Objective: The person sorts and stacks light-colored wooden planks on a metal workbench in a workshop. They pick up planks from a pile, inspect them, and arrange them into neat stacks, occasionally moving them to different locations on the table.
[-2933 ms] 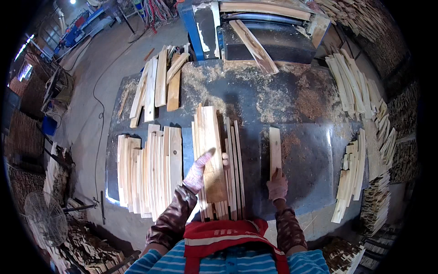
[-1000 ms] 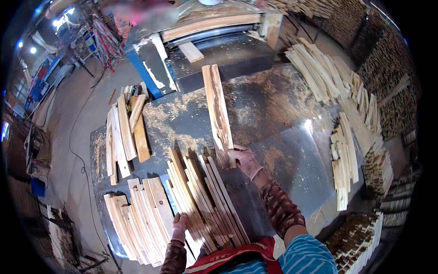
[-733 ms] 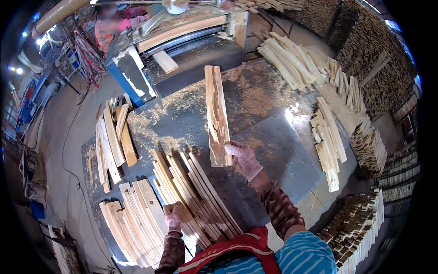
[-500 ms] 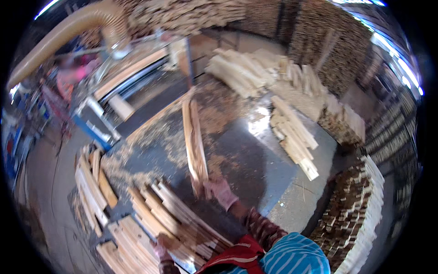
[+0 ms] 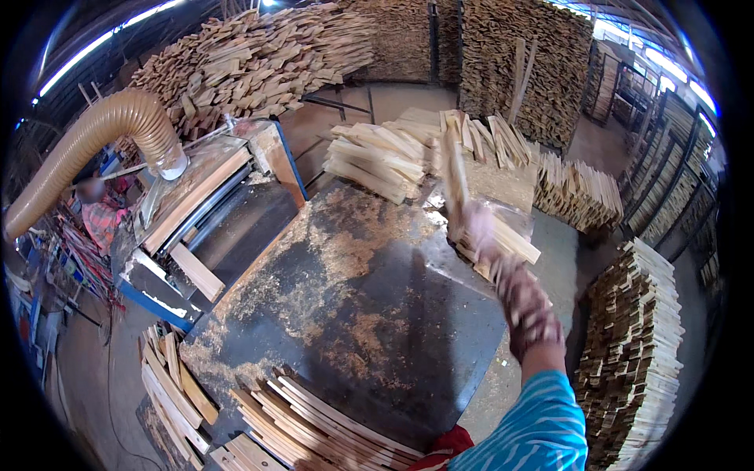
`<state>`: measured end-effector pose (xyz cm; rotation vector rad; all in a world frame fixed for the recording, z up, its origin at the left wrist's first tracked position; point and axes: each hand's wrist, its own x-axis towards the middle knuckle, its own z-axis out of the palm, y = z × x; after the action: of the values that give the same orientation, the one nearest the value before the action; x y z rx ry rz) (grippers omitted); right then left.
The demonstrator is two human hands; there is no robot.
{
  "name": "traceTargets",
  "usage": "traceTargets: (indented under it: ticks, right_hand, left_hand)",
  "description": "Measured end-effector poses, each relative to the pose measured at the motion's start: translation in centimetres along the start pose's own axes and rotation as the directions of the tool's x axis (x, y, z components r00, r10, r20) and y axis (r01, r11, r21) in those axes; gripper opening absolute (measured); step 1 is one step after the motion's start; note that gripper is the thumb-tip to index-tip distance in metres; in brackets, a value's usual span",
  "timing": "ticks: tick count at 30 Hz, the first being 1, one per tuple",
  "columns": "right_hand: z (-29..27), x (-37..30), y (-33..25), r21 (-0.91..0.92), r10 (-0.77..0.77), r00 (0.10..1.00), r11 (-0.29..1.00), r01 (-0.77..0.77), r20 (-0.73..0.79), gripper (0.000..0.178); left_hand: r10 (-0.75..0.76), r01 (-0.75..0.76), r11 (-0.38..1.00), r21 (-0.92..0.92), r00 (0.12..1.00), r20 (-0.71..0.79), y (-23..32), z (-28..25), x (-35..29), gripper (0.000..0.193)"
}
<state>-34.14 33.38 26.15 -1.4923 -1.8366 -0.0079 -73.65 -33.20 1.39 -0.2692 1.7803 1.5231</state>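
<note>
My right hand (image 5: 481, 229), smeared by motion, is stretched out over the far right of the dark table (image 5: 377, 314). It grips one end of a wooden board (image 5: 453, 174), which points away from me. Beneath and beside the hand lies a small pile of pale boards (image 5: 510, 239), partly covered by it. Farther back is a larger stack of pale boards (image 5: 377, 157). My left hand is out of view. Along the near edge lie several long strips of wood (image 5: 314, 424).
At the left stands a planing machine (image 5: 212, 212) with a board (image 5: 196, 271) sticking out and a ribbed hose (image 5: 129, 118). More strips (image 5: 173, 385) lie at its near corner. Sawdust covers part of the table. A tall stack (image 5: 632, 361) stands right; a person (image 5: 102, 220) is beyond the machine.
My right hand has carried the board from the table's middle to the pile at the far right. My left hand has left the view. The head view has shifted.
</note>
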Motion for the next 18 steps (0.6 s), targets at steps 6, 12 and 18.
traceTargets:
  ticks: [6,12,18]
  right_hand:
    - [-3.7,14.7,-9.5,-0.413,-0.094,0.967,0.891,0.188,0.236,0.034]
    - [14.6,-5.2,-19.2,0.370,-0.908,0.392,0.418,0.830,0.146,0.019]
    - [22.6,-17.5,-35.4,0.581,-0.519,0.269,0.665,-0.470,0.812,0.040]
  left_hand:
    - [-0.014,0.014,1.000,-0.026,1.000,0.005,-2.0,-3.1,1.4,0.044]
    - [-0.018,0.018,1.000,-0.001,1.000,0.000,0.1,0.8,0.7,0.048]
    - [-0.020,0.020,1.000,0.005,1.000,0.000,1.4,2.0,0.4,0.052]
